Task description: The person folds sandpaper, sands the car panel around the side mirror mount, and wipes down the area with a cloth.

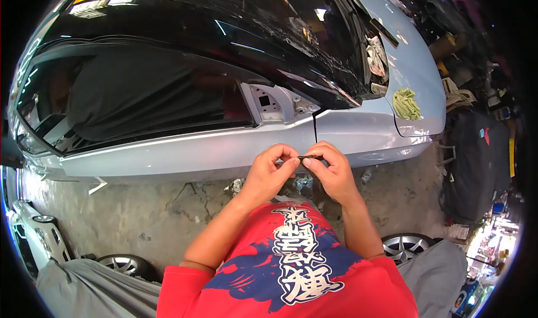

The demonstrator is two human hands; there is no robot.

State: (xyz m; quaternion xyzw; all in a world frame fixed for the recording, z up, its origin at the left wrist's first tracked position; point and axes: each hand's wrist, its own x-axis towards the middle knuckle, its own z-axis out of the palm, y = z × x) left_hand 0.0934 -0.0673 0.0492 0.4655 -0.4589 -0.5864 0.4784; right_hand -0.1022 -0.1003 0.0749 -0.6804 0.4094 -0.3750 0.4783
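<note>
In front of my chest, both hands meet over a small thin black piece [311,157], too small and too covered by fingers to name. My left hand [273,172] is closed, thumb and fingertips pinched at the left end of the piece. Closed too, my right hand [330,173] grips it between thumb and fingers. Just beyond the hands stands a silver-blue car [207,147]. Its side shows a bare mirror mounting panel [274,102], with a dark square opening and small holes, in the front corner of the side window.
A crumpled green cloth [406,104] lies on the fender, and a long black object [384,32] rests on the hood. Covered vehicles with exposed wheels [406,246] stand behind me. Dark fabric [471,166] drapes something at the right, above the concrete floor [185,203].
</note>
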